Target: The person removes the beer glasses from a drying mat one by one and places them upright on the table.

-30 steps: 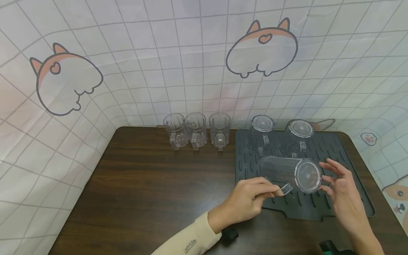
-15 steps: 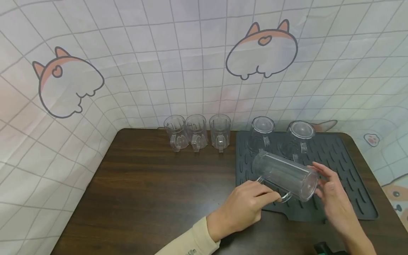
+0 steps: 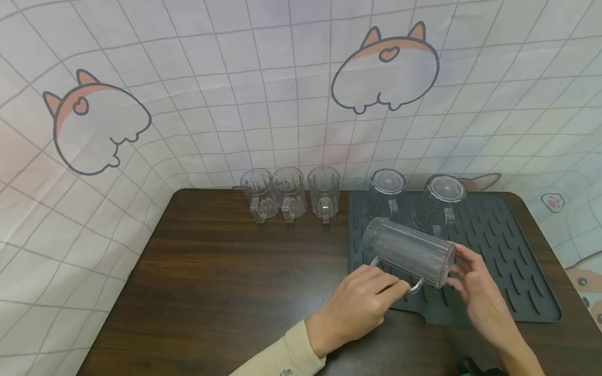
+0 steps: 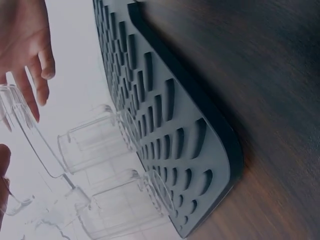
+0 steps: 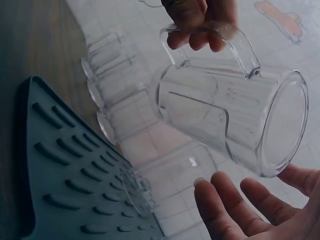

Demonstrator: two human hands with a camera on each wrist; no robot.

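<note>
Six clear mugs in all. One, the held mug, is tipped onto its side in the air over the one dark drying mat. My left hand, at about 7 o'clock from it, grasps its single handle. My right hand, at 4 o'clock, clenches nothing: its fingers are spread and extended at one end of the mug (one finger seems to touch the rim, but I cannot tell for certain).

Two mugs stand upside down on the mat: the first inverted mug at 11 o'clock from the one I hold, the second inverted mug at 1 o'clock.

Three more stand upright in a row at 10 o'clock, on the one brown wooden table: the far-left mug, the middle mug just beside it and the near-right mug, all with their handles facing me.

Behind hangs a white grid cloth. One cream sleeve shows, on my left arm.
</note>
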